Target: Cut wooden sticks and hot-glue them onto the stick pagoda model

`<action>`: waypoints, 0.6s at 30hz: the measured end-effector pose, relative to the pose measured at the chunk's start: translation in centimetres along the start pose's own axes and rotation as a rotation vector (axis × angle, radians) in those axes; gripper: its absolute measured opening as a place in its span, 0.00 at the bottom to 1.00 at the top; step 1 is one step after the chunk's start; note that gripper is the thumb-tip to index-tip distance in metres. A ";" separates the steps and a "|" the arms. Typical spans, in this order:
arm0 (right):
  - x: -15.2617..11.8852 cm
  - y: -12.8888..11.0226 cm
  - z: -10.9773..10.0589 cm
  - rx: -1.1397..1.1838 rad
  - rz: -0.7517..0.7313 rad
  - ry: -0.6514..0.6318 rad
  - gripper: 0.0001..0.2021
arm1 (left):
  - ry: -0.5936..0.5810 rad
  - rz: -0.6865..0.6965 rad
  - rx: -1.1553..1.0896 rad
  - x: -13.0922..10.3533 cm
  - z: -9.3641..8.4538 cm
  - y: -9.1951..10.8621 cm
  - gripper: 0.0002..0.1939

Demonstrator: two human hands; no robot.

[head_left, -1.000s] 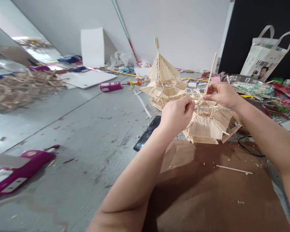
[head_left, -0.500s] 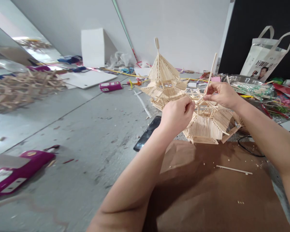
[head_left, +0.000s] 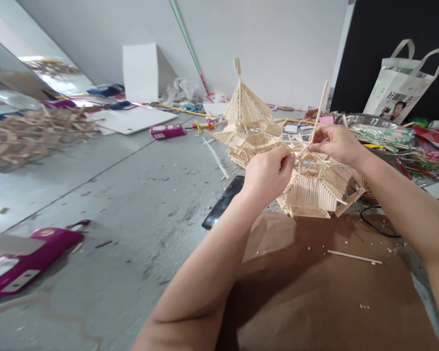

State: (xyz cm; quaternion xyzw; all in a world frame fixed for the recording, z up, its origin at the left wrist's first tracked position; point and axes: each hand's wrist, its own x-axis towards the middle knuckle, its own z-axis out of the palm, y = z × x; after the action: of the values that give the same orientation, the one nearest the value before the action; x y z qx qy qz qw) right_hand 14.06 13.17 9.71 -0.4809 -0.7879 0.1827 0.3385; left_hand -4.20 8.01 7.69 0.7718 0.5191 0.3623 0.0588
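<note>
My right hand point(head_left: 331, 143) is closed in a pinch on a thin pale wooden stick point(head_left: 319, 109), which stands up steeply from the fingers. My left hand point(head_left: 269, 173) is closed, its fingertips pinched around a short length of stick that reaches toward my right fingers; where the two lengths meet is hard to make out. Both hands are over a low pavilion model of wooden sticks point(head_left: 309, 192), with slatted sloping roof panels and an open top. Behind my left hand stands a second stick model with a pointed roof point(head_left: 247, 107).
Brown paper point(head_left: 314, 297) lies in front, with a loose stick point(head_left: 354, 257) and crumbs on it. A black phone point(head_left: 223, 202) lies left of the model. Purple devices point(head_left: 54, 241) rest on the grey floor. At right are a metal bowl point(head_left: 364, 118) with wrapped sticks and a white bag point(head_left: 393, 90).
</note>
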 end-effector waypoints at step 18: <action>0.0 0.0 0.0 -0.007 -0.008 0.001 0.08 | -0.011 -0.005 -0.018 0.0 0.0 0.1 0.13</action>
State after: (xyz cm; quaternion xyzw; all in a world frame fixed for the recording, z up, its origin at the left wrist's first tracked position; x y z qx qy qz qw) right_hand 14.08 13.17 9.75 -0.4792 -0.7901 0.1785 0.3381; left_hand -4.15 7.97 7.76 0.7721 0.5173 0.3625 0.0693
